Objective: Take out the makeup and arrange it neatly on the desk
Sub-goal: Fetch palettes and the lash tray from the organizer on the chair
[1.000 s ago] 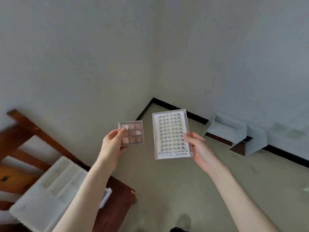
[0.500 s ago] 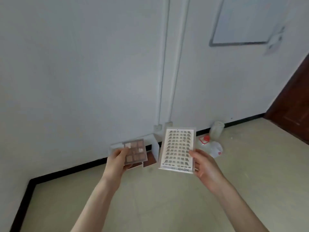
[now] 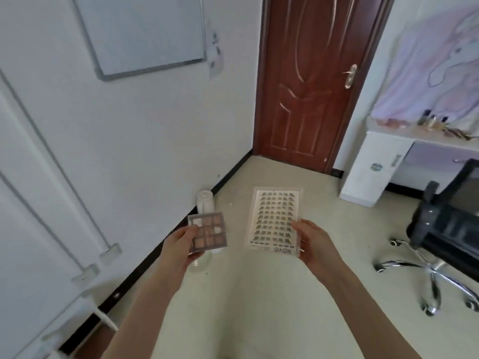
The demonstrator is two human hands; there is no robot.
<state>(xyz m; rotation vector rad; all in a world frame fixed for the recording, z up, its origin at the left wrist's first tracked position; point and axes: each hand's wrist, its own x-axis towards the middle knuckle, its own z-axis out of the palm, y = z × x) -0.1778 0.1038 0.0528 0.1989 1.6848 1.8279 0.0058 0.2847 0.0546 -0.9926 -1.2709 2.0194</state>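
My left hand holds a small square eyeshadow palette with brown and pink pans, gripped at its left edge. My right hand holds a flat clear box of false lashes by its lower right corner, rows of lashes facing me. Both are held out in front of me above the floor, side by side and apart. The white desk stands far right against the wall, with several small makeup items on its top.
A black office chair on a chrome wheeled base stands right, in front of the desk. A brown wooden door is shut ahead. A clear plastic bottle stands by the left wall's black skirting. A whiteboard hangs upper left.
The view has swung right from the room's corner and wooden frame to the door, desk and chair. Both hands keep the same hold on the palette and the lash box.
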